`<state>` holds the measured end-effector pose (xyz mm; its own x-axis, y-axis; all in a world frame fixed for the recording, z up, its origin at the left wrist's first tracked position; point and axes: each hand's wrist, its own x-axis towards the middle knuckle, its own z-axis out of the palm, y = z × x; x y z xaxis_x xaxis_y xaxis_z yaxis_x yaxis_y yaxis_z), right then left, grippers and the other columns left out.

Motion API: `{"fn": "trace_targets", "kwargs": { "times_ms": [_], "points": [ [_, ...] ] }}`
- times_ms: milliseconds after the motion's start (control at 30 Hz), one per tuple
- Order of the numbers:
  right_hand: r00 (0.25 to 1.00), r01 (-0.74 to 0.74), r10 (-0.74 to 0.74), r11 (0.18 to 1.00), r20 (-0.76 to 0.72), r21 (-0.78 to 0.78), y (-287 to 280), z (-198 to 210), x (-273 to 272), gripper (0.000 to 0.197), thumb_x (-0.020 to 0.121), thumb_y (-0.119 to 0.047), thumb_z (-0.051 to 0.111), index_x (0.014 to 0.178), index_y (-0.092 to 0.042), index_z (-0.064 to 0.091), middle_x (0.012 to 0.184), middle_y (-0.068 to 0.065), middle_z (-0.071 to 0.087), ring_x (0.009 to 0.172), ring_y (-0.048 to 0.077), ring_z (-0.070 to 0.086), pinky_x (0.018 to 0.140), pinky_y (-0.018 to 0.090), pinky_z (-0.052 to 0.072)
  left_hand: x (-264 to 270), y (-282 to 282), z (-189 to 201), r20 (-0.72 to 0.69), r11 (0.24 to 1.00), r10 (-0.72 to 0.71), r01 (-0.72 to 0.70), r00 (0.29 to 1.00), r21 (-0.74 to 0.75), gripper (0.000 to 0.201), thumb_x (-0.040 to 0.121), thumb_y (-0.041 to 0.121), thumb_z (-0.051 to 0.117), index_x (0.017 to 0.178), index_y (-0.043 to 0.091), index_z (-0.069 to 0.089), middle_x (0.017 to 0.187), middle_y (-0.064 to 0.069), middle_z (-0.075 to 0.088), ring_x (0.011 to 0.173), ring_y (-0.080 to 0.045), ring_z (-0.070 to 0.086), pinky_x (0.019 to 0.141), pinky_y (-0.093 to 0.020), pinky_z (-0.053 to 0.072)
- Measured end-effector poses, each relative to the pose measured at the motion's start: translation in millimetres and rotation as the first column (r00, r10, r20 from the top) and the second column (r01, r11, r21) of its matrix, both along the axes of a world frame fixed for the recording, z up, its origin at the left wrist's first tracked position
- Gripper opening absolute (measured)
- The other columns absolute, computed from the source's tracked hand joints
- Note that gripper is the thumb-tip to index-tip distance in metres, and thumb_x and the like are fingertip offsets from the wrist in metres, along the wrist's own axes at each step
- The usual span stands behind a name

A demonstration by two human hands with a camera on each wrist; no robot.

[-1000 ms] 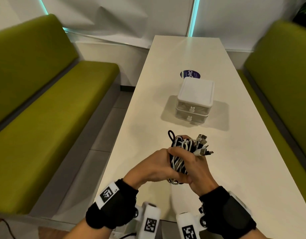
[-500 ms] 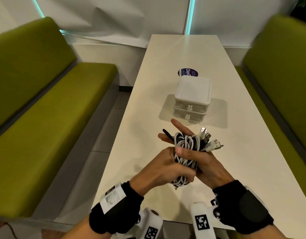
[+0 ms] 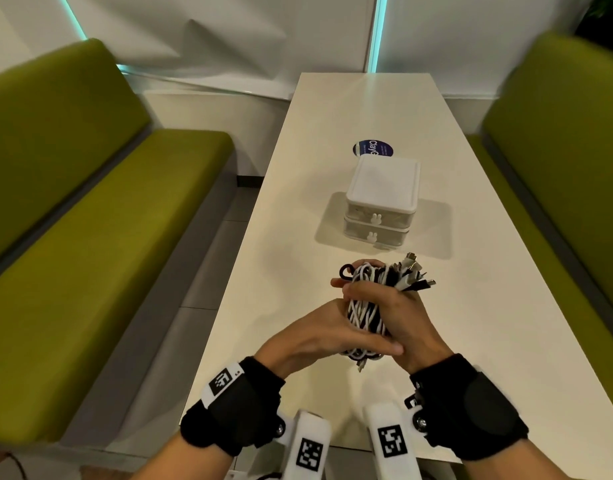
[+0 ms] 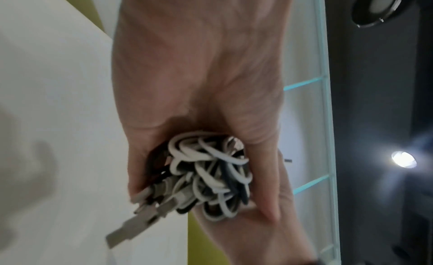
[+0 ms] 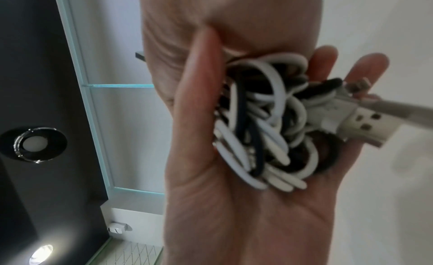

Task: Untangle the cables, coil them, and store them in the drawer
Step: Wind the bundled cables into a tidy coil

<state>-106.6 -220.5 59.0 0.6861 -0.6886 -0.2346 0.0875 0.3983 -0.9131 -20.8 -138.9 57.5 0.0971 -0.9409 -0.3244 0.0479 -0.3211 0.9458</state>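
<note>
**Holding a tangled cable bundle above the table**

Gripping is shared by both hands: a bundle of cables (image 3: 367,306), white and black strands wound together, is clasped above the near part of the white table (image 3: 471,306). The left hand (image 3: 319,334) is curled round the bundle from the 9 o'clock side, its thumb laid across the lower loops. The right hand (image 3: 402,323) is wrapped round it from the 3 o'clock side, thumb pressed over the strands. A cluster of plugs (image 3: 414,275) is seen jutting from the top of the bundle toward 1 o'clock. At 12 o'clock from the hands, apart from them, a small white drawer unit (image 3: 381,202) is stood on the table, both drawers closed. A round dark sticker (image 3: 371,148) is partly hidden behind it. Green benches (image 3: 90,220) are set at 9 and 3 o'clock.
</note>
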Motion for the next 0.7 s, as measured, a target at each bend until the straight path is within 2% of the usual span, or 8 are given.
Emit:
{"fn": "trace_targets", "kwargs": {
  "times_ms": [67,133,233,300,333,433,600,700],
  "points": [
    [0.999,0.029,-0.029,1.0,-0.038,-0.009,-1,0,-1,0.026,0.079,0.007,0.064,0.067,-0.015,0.071,0.081,0.013,0.074,0.09,0.028,0.073,0.084,0.045,0.056,1,-4,0,-0.011,0.999,-0.047,0.047,0.999,-0.014,0.035,0.078,0.004,0.078,0.108,0.017,0.065,0.103,-0.007,0.071,0.107,-0.025,0.067,0.092,-0.036,0.054],
    [0.995,0.077,-0.076,0.997,-0.061,0.021,-5,-1,-3,0.025,0.078,0.004,0.065,0.063,-0.015,0.07,0.074,0.015,0.071,0.084,0.031,0.073,0.078,0.044,0.057,0,-12,1,0.023,0.996,-0.087,0.088,0.996,-0.012,0.026,0.077,-0.003,0.074,0.096,0.014,0.067,0.086,-0.001,0.072,0.087,-0.018,0.07,0.077,-0.027,0.055],
    [0.989,0.146,-0.145,0.985,-0.016,0.096,-18,-2,-7,0.014,0.078,0.005,0.063,0.084,-0.007,0.068,0.064,0.011,0.064,0.08,0.032,0.071,0.07,0.038,0.055,-5,-26,5,0.09,0.991,-0.132,0.132,0.987,0.0,0.02,0.076,-0.008,0.069,0.074,0.012,0.068,0.067,-0.002,0.067,0.065,-0.017,0.065,0.066,-0.028,0.052],
    [0.99,0.14,-0.142,0.984,0.013,0.112,-30,-4,-9,0.027,0.08,0.006,0.061,0.102,-0.008,0.069,0.071,0.012,0.067,0.083,0.03,0.072,0.071,0.038,0.056,-7,-39,8,0.138,0.989,-0.15,0.151,0.979,0.003,0.018,0.075,-0.008,0.069,0.07,0.01,0.067,0.065,-0.005,0.067,0.064,-0.021,0.065,0.068,-0.032,0.052],
    [0.993,0.117,-0.12,0.986,0.014,0.121,-36,-3,-10,0.028,0.08,0.005,0.061,0.104,-0.009,0.069,0.078,0.014,0.069,0.086,0.029,0.073,0.074,0.039,0.057,-8,-46,10,0.171,0.987,-0.159,0.16,0.972,0.008,0.018,0.074,-0.007,0.068,0.069,0.01,0.066,0.064,-0.006,0.066,0.065,-0.023,0.064,0.068,-0.034,0.051],
    [0.999,0.05,-0.049,0.986,-0.012,0.158,-54,0,-12,0.007,0.08,0.004,0.062,0.086,0.0,0.064,0.097,0.025,0.071,0.093,0.029,0.073,0.082,0.04,0.055,-8,-64,11,0.284,0.992,-0.125,0.126,0.951,0.014,0.018,0.072,-0.006,0.067,0.065,0.01,0.062,0.063,-0.007,0.064,0.062,-0.019,0.062,0.063,-0.028,0.05],
    [0.988,0.131,-0.125,0.989,-0.091,0.065,-80,3,-1,0.009,0.075,0.006,0.058,0.073,-0.002,0.054,0.084,0.03,0.065,0.077,0.025,0.075,0.062,0.03,0.054,-11,-95,5,0.371,1.0,0.019,-0.023,0.928,0.006,0.02,0.066,-0.008,0.062,0.059,0.011,0.06,0.052,0.005,0.062,0.052,-0.012,0.062,0.053,-0.021,0.05],
    [0.986,0.123,-0.118,0.992,-0.121,0.038,-95,-1,7,0.007,0.075,0.005,0.058,0.077,-0.002,0.057,0.084,0.032,0.063,0.074,0.023,0.074,0.067,0.033,0.055,-3,-110,-4,0.348,0.999,0.021,-0.033,0.937,0.029,0.012,0.066,-0.005,0.064,0.063,0.007,0.064,0.058,-0.001,0.064,0.056,-0.014,0.062,0.06,-0.029,0.052]
  ]
}}
